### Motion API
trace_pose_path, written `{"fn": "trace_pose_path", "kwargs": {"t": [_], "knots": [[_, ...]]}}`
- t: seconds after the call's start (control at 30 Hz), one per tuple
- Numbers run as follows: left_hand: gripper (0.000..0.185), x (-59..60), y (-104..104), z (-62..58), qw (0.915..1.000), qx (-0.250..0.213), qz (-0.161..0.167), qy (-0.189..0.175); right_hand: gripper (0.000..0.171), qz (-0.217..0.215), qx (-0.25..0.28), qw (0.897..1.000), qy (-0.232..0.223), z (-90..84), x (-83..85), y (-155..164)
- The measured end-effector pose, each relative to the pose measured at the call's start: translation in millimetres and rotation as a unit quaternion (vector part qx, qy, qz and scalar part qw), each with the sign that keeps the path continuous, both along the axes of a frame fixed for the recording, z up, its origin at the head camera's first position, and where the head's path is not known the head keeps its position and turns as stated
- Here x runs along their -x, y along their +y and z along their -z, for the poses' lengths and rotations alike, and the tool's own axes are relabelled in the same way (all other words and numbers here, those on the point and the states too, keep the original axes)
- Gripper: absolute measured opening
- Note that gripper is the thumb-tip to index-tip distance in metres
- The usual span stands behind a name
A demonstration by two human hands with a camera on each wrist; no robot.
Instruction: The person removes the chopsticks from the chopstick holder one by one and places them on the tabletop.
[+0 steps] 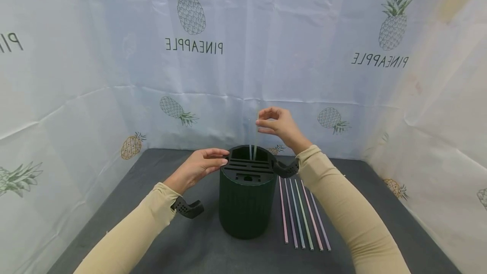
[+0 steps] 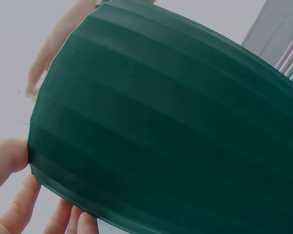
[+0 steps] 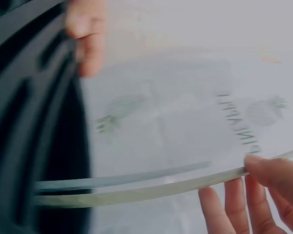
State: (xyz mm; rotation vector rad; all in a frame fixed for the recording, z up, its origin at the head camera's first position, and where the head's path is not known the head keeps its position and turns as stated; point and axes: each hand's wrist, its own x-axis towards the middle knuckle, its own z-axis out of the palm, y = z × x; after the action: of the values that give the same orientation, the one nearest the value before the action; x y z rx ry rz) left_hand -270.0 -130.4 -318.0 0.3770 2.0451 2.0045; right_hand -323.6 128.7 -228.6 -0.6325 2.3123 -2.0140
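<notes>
The pale straw (image 1: 254, 138), pinched by the right hand (image 1: 279, 125), should be lowered vertically while the green slotted holder (image 1: 247, 200) is steadied by the left hand's (image 1: 198, 166) flat fingers.

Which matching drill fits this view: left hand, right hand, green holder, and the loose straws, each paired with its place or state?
Things:
1. left hand
2. right hand
3. green holder
4. loose straws

Places or states:
A. lying side by side on the dark mat
B. standing upright between the arms
C. resting on the holder's top rim
D. pinching a pale straw above the holder's opening

Pairs: 1-C, 2-D, 3-B, 4-A
</notes>
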Motion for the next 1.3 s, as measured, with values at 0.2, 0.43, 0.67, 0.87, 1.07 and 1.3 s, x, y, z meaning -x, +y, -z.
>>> {"fn": "trace_pose_path", "kwargs": {"t": [0.2, 0.43, 0.67, 0.87, 1.07, 1.3], "knots": [[0.048, -1.0, 0.2, -0.9, 1.0000, -0.005, 0.001, -0.001, 0.014, -0.002, 0.111, 0.992, 0.052, -27.6, -9.7, 21.5], [0.048, -1.9, 0.6, -0.8, 1.0000, -0.004, -0.001, -0.003, 0.019, 0.024, 0.259, 0.959, 0.112, -45.0, -14.7, 53.4], [0.047, -1.4, 0.7, -0.6, 1.0000, -0.003, -0.001, -0.001, 0.021, 0.082, 0.313, 0.941, 0.096, -32.9, -17.3, 102.0], [0.048, -1.7, 0.4, -1.3, 1.0000, -0.003, -0.002, -0.002, 0.018, 0.097, 0.248, 0.963, 0.032, 11.2, -17.7, 148.4], [0.048, -1.3, -0.1, -1.1, 1.0000, -0.002, 0.002, 0.002, 0.016, 0.138, 0.146, 0.979, -0.043, 67.9, -12.4, 183.7], [0.048, -0.8, 0.5, 0.5, 1.0000, 0.002, 0.001, 0.002, 0.038, 0.153, 0.034, 0.983, -0.099, 119.7, -12.4, 210.2]]}}
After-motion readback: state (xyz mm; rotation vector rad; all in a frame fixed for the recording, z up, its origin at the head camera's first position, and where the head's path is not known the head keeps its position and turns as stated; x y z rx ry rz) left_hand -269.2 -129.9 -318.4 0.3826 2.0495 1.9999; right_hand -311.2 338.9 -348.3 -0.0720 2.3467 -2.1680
